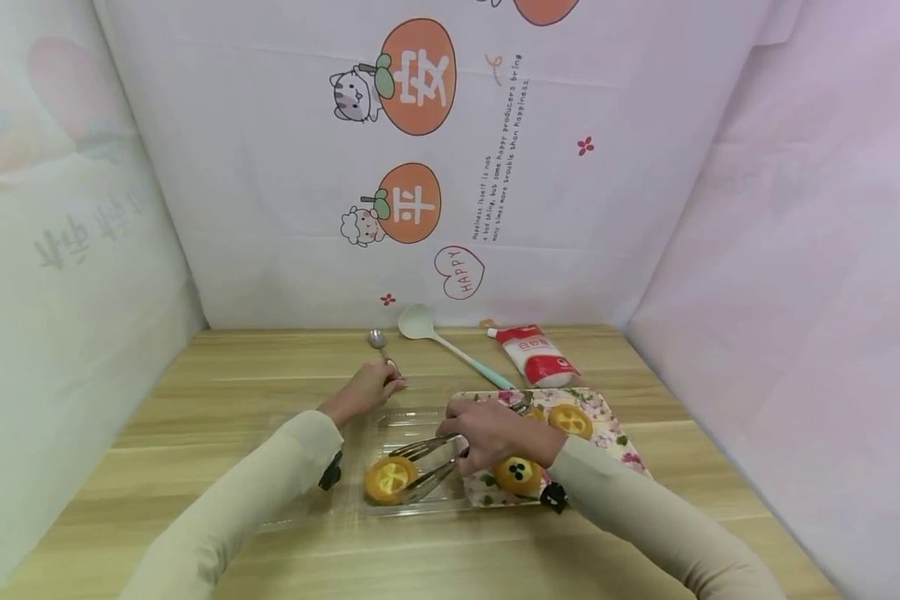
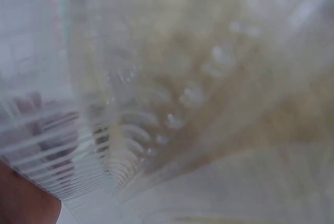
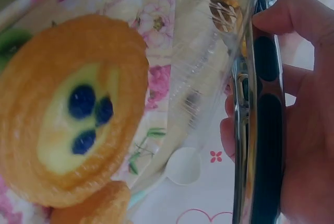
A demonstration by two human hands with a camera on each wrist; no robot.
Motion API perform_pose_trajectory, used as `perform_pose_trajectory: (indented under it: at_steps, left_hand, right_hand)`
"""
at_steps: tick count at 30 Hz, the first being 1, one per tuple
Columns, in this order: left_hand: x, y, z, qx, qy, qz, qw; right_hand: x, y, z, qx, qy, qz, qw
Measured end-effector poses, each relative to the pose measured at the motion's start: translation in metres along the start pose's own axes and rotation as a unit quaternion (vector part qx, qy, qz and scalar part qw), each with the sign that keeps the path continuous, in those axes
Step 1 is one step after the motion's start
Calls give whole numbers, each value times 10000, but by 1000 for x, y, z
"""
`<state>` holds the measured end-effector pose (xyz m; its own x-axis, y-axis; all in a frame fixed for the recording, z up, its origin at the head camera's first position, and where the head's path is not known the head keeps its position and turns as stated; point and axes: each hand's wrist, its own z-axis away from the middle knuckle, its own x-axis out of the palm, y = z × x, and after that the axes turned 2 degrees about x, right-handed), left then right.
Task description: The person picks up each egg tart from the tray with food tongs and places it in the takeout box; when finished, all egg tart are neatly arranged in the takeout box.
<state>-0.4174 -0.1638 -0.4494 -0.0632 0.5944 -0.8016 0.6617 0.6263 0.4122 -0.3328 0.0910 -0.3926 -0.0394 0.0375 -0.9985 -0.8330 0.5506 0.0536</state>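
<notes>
My right hand (image 1: 498, 429) grips metal tongs (image 1: 422, 447) with dark handle grips (image 3: 269, 114). Their arms straddle a round golden pastry (image 1: 388, 481) with a pale cross-patterned middle, over the clear plastic container (image 1: 412, 427). My left hand (image 1: 360, 393) pinches the container's far edge with curled fingers; ridged clear plastic (image 2: 125, 156) fills the left wrist view. Under my right forearm lies a floral tray (image 1: 607, 429) bearing several pastries, one topped with three blueberries (image 3: 82, 101). My right hand partly hides the tray's near-left side.
Beyond my left hand lies a small metal spoon (image 1: 377, 338). A white ladle (image 1: 417, 322) with a mint handle rests behind the container, and a red-and-white bag (image 1: 534, 357) lies behind the tray. Printed white cloth walls (image 1: 292, 167) enclose the wooden table (image 1: 217, 375).
</notes>
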Motion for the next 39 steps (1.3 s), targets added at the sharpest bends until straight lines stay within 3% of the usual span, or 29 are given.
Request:
perform_pose_trajectory:
  at_steps: [5, 16, 24, 32, 39]
  left_hand:
    - [-2, 4, 2, -232, -210, -93, 9995]
    - [5, 9, 2, -272, -152, -135, 9994]
    - [1, 4, 6, -423, -91, -160, 9989]
    - [1, -2, 12, -421, 7, -158, 9990]
    - [6, 2, 5, -413, -1, -135, 9991]
  right_hand:
    - [-5, 1, 5, 192, -187, -138, 9995]
    - [-13, 15, 38, 800, -242, -527, 9951]
    - [-26, 35, 99, 1413, 112, -628, 9879]
    - [-11, 54, 166, 1834, 296, -622, 9806]
    - [9, 62, 192, 2291, 303, -730, 9702]
